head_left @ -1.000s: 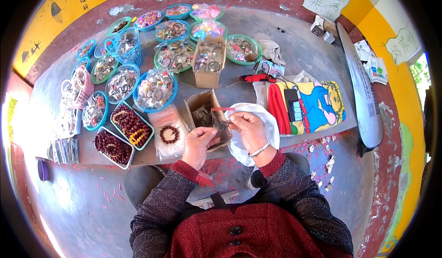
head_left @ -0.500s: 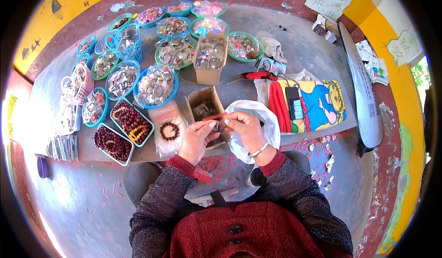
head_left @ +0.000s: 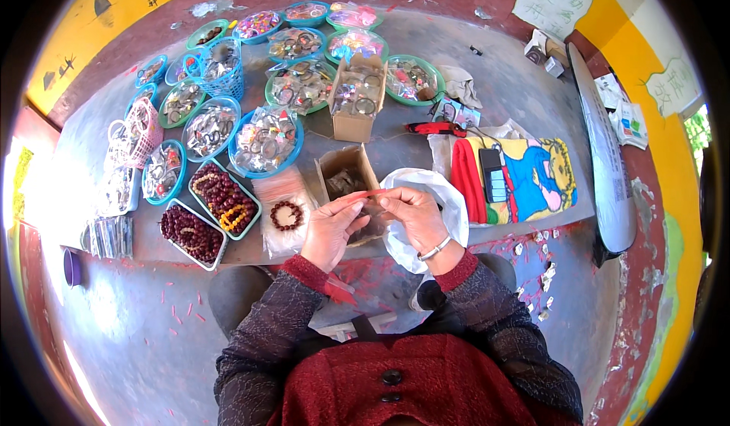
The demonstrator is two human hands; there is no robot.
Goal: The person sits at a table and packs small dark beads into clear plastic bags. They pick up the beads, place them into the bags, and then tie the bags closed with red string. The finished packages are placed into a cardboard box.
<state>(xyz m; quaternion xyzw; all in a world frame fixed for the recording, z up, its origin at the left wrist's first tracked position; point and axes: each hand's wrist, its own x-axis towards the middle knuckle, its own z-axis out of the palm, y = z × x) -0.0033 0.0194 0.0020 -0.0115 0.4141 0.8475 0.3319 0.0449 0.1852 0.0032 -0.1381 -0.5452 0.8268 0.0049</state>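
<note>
My left hand (head_left: 331, 228) and my right hand (head_left: 414, 213) meet over the front edge of the grey table (head_left: 517, 84). Between their fingertips they pinch a thin red strip (head_left: 363, 194), one hand at each end. Right behind the strip stands an open cardboard box (head_left: 344, 171) with dark small items inside. A white plastic bag (head_left: 449, 205) lies under my right hand. A dark bead bracelet (head_left: 287, 215) lies on a clear bag just left of my left hand. A silver bangle sits on my right wrist.
Trays of dark red beads (head_left: 209, 209) sit at the left front. Several blue and green bowls of packed bracelets (head_left: 262, 138) fill the table's far left. A taller cardboard box (head_left: 356, 95), red scissors (head_left: 435, 128), a colourful cloth with a phone (head_left: 532, 175) lie right.
My hands have lifted the red strip out of the box area and drawn it straight between the fingertips; the view has shifted slightly.
</note>
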